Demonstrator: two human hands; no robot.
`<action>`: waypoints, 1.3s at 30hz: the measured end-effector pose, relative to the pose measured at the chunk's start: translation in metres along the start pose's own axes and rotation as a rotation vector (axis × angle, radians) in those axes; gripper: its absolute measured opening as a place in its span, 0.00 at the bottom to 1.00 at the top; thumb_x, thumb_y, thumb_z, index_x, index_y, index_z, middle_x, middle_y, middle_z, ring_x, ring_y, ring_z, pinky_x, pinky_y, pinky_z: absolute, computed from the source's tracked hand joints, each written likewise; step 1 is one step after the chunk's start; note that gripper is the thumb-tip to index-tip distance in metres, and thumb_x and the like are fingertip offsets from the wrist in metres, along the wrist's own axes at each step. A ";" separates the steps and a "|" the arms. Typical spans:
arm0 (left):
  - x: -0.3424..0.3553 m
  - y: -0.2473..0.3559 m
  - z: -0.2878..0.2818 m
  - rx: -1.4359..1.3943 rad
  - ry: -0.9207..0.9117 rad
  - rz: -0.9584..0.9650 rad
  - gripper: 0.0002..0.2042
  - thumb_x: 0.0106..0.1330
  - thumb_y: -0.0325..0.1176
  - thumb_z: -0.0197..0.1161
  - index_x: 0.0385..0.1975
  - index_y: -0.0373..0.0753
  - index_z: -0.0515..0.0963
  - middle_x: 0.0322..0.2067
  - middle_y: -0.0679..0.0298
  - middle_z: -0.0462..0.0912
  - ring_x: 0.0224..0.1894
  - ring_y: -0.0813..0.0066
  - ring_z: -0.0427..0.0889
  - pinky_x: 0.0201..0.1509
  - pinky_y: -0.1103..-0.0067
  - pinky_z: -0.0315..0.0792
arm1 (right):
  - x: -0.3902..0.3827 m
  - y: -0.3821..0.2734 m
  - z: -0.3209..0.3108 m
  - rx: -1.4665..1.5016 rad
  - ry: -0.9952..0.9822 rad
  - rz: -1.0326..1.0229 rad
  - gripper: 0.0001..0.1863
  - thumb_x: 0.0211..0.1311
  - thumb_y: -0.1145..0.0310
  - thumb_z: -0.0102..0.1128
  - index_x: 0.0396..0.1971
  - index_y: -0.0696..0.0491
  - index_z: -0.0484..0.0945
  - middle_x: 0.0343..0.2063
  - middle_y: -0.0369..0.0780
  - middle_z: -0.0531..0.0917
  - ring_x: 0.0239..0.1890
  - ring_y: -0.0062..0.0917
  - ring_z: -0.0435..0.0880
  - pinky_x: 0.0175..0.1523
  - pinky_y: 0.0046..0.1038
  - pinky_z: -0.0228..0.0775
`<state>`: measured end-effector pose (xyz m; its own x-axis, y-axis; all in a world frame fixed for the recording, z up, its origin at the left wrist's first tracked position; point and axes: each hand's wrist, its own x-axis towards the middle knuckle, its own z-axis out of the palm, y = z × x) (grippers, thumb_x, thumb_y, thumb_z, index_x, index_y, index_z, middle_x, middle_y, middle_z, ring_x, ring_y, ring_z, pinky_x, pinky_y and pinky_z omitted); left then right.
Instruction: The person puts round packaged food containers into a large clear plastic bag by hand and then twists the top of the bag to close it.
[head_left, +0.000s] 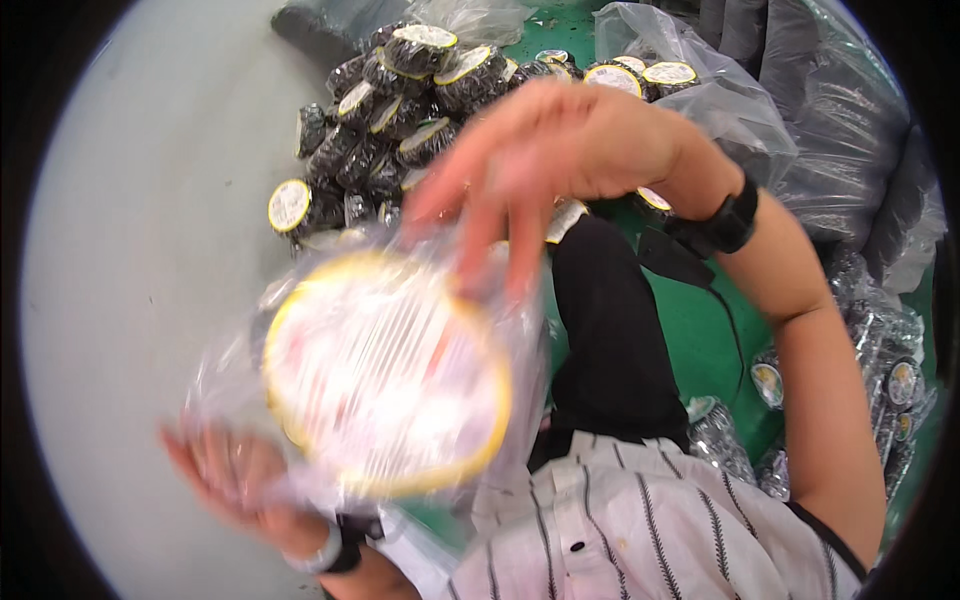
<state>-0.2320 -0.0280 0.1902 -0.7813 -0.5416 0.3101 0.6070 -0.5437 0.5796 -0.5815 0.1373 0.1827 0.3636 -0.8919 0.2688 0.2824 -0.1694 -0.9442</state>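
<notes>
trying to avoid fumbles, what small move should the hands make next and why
Probably steady the round pack with the left hand: it is at the lower left, amid loose clear plastic, the right hand is at the top, and blur hides either grip.

From where I stand, the wrapped roll [390,380] is between the person's hands, the right fingers [483,240] over its far edge, the left fingers [190,455] by its near left side. Beyond it is a heap of wrapped rolls [385,140], piled on one another. Right of the heap is a plastic bag [740,115], with stuffed sacks [840,135] farther right. The knee [605,300] is right of the roll; then a cord [729,320] on the floor [705,355], and wrapped bundles [890,390] beyond the right forearm.
</notes>
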 end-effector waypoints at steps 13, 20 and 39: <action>-0.022 -0.020 0.036 1.129 1.073 0.416 0.21 0.71 0.35 0.44 0.60 0.30 0.57 0.45 0.58 0.65 0.37 0.76 0.69 0.37 0.81 0.65 | -0.050 0.533 -0.229 -1.868 0.131 0.231 0.32 0.58 0.68 0.51 0.64 0.38 0.56 0.68 0.37 0.54 0.67 0.40 0.57 0.63 0.54 0.53; 0.025 -0.001 0.027 0.783 0.948 0.326 0.17 0.73 0.34 0.41 0.56 0.31 0.62 0.31 0.68 0.63 0.24 0.84 0.61 0.23 0.87 0.59 | -0.028 0.404 -0.229 -0.763 0.742 0.161 0.31 0.55 0.76 0.57 0.61 0.51 0.62 0.58 0.42 0.71 0.52 0.32 0.76 0.54 0.30 0.70; -0.056 -0.118 0.043 0.933 -0.659 0.373 0.09 0.53 0.26 0.67 0.32 0.31 0.82 0.13 0.73 0.69 0.14 0.84 0.63 0.21 0.85 0.63 | -0.126 0.062 0.206 -0.428 1.206 -0.016 0.22 0.62 0.74 0.53 0.58 0.57 0.68 0.54 0.38 0.74 0.54 0.21 0.72 0.59 0.24 0.64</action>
<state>-0.2656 0.0939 0.1369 -0.6695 0.0128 0.7427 0.6848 0.3982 0.6104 -0.4272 0.3250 0.1295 -0.7324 -0.6639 0.1512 -0.1095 -0.1043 -0.9885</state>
